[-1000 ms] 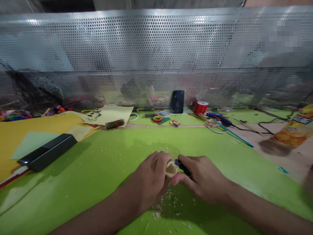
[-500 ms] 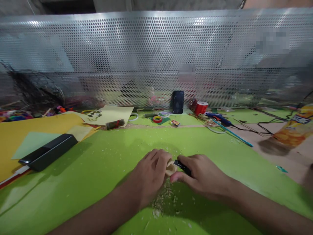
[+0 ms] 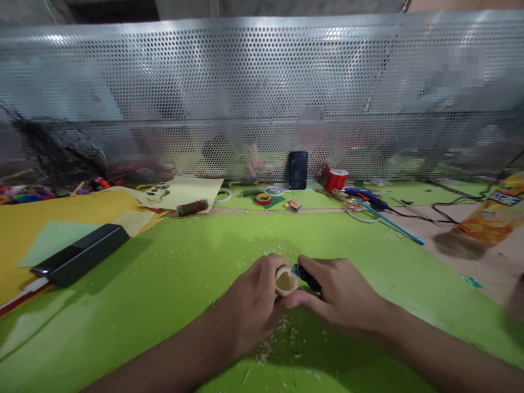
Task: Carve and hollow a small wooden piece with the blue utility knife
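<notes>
So the piece in hand is a small pale, cream-coloured hollow thing point(image 3: 286, 281), kinda like a short tube or little cup. The hollow end tilts up and back toward the viewer, so you can see right inside. The inside is a slightly darker, yellowish tan, while the rim is lighter, fairly thick and a bit uneven, definitely not a clean circle. The rest of it is covered by fingers, so I can't tell how long it is.

It's held just above the middle of the near part of the green tabletop point(image 3: 184, 284). The left hand point(image 3: 254, 295) is curled snugly around it from the left. The right hand point(image 3: 344, 292) is closed around a black-handled cutter point(image 3: 309, 278), thumb stretched out toward the near edge of the rim. The blade points left, right up at the rim on its right side; can't tell if it's actually touching.

Pale shavings point(image 3: 287, 330) are heaped loosely below the hands, with finer crumbs sprinkled farther out. On the far side there's a dark upright phone-like slab point(image 3: 298, 170), a red spool point(image 3: 337, 179) just right of it, and a black box point(image 3: 82, 254) off to the left.
</notes>
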Motion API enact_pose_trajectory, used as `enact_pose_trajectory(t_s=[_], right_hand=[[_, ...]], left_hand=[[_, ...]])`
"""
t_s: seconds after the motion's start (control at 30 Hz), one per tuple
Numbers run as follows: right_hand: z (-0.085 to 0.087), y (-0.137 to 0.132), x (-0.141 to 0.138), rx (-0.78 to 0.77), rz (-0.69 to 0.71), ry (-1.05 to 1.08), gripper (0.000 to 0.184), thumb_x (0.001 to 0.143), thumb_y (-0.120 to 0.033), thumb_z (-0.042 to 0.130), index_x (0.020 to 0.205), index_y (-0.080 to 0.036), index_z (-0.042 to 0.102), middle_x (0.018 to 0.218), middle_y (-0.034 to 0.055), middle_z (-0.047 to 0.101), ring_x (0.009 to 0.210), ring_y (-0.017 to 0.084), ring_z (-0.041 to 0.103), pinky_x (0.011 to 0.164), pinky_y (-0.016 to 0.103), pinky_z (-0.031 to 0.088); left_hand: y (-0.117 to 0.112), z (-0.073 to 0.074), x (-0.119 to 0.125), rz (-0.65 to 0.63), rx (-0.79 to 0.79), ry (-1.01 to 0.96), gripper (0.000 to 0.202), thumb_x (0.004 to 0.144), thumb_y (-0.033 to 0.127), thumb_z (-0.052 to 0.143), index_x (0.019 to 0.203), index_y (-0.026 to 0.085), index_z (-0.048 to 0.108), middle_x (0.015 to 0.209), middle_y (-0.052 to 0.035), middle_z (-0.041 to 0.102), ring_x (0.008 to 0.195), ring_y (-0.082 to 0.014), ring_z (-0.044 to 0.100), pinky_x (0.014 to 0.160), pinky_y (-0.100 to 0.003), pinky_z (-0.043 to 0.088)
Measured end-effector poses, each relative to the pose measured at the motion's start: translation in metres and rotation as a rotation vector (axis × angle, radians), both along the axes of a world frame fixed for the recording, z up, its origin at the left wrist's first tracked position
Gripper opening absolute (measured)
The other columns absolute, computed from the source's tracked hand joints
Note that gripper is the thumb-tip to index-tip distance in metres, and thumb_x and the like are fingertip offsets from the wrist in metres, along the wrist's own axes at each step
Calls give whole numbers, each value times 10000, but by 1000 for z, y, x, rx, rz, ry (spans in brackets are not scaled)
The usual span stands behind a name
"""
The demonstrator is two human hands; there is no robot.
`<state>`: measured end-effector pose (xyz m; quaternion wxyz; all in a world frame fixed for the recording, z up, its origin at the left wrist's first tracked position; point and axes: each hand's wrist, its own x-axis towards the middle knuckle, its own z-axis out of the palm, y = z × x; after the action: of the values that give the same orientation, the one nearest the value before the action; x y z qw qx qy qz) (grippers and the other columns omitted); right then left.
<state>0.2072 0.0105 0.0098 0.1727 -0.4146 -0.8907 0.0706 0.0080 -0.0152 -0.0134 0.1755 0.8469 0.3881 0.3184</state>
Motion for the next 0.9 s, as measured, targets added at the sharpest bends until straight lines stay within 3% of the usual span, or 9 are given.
enact_pose_trajectory(t_s=[0.33, 0.63, 0.9], right_hand=[[4, 0, -1, -139, 0, 22, 624, 895, -753, 257, 703, -197, 467, 572, 2, 515, 473, 117, 395, 496, 266, 224], [5, 4, -1, -190, -9, -1, 630, 884, -751, 321, 680, -184, 502, 553, 2, 510, 460, 107, 390, 478, 263, 216], [8, 3, 2, -126, 9, -4, 623, 860, -770, 351, 719, -187, 516, 579, 8, 536, 481, 120, 421, 497, 265, 212]], left_hand=[[5, -3, -2, 39, 186, 84, 237, 973, 349, 469, 1135, 191, 400, 956, -57, 576, 788, -191, 570, 678, -326, 505], [10, 2, -5, 37, 315, 198, 182, 966, 227, 465, 1126, 183, 389, 985, -76, 560, 841, -217, 547, 724, -380, 515], [9, 2, -3, 54, 271, 159, 212, 1006, 375, 378, 1104, 188, 400, 932, -62, 573, 793, -198, 571, 662, -348, 524]])
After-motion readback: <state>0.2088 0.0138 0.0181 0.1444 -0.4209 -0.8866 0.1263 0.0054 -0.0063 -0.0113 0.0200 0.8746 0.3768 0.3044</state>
